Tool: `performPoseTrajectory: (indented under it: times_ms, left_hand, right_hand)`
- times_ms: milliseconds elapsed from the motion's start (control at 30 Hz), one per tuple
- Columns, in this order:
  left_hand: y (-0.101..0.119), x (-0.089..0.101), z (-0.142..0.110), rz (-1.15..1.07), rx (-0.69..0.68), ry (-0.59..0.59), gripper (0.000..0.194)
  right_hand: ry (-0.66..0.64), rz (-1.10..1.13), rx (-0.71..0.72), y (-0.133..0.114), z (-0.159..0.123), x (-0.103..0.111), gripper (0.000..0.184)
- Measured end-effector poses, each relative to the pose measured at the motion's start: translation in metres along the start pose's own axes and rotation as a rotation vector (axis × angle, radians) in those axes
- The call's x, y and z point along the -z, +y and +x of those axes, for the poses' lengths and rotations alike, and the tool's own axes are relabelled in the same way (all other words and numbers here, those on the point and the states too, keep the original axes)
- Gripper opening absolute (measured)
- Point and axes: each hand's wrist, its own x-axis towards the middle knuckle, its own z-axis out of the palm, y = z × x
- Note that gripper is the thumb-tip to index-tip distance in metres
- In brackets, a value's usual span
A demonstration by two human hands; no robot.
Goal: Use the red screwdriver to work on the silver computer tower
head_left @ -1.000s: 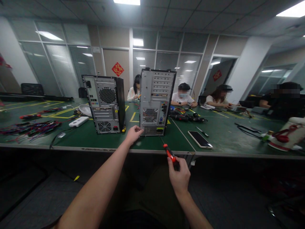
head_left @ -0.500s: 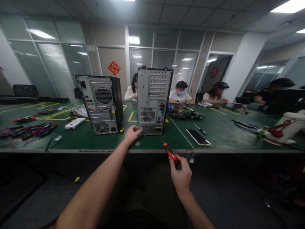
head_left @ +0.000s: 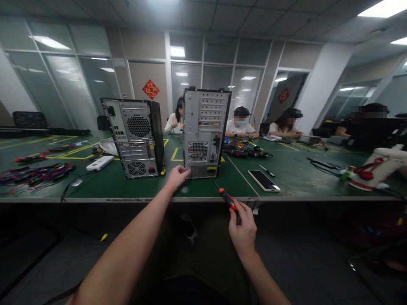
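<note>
A grey-and-black computer case stands upright, its back panel with ports and slots facing me. My left hand is closed, thumb and fingertips gripping the case's lower left edge. In my right hand is a red-and-black screwdriver, held by the handle and slanting up to the left. The shaft's tip reaches the bottom edge of the case's back, right of its middle; whether it sits in a screw is too small to tell. Just to the left stands a second computer case, its back also facing me.
On the green table lie a phone, a small pen-like tool, a white power strip and a heap of coloured cables. Black tools lie behind. Several people sit across the table.
My right hand's grip on the screwdriver handle has turned, and the fingers cover more of it. The tip stays at the case's bottom edge. My left hand stays at the corner.
</note>
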Motion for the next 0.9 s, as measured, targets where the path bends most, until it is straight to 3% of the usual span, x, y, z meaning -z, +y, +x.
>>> performPoseTrajectory:
  times_ms: [233,633,900]
  left_hand:
    - [0.006,0.000,-0.002,0.046,-0.002,0.028,0.029]
    - [0.006,0.002,-0.003,0.017,0.007,0.013,0.029]
    - [0.003,0.001,-0.003,-0.003,0.030,0.013,0.030]
  right_hand:
    - [0.018,-0.008,0.023,0.000,0.006,-0.002,0.023]
    - [0.017,-0.006,0.063,0.001,0.004,-0.003,0.038]
    - [-0.001,0.023,0.032,0.001,-0.002,-0.001,0.035]
